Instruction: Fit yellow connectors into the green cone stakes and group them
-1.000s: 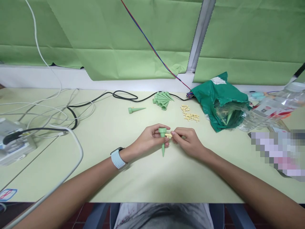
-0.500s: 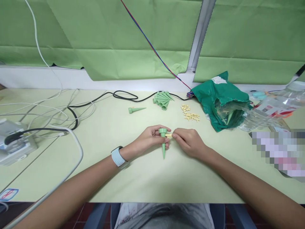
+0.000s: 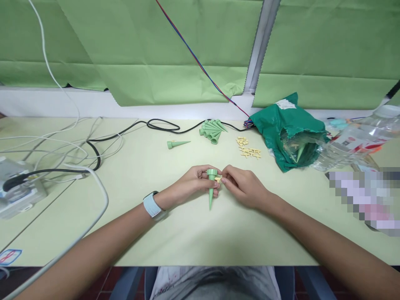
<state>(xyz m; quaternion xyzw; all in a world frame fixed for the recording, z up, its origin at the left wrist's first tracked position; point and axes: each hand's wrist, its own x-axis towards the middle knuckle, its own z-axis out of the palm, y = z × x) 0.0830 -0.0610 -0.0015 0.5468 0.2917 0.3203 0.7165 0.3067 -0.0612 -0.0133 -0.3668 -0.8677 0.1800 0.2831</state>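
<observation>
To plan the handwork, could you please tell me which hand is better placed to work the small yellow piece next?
Probably the right hand: its fingertips are at the small yellow piece, while the left hand is occupied gripping the green spike.

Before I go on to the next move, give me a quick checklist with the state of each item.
1. Green spike held by the left hand, wide end away from the wearer: ok.
2. Right hand at the yellow piece beside the spike: ok, fingertips at its outer end; how firm the grip is, cannot tell.
3. Yellow piece fully seated in the spike: cannot tell, too small and partly covered by fingers.
4. Spare yellow pieces on the table: ok, left of the green bag.
5. White cable clear of the left forearm: not ok in this view, it crosses in front; contact cannot tell.
</observation>
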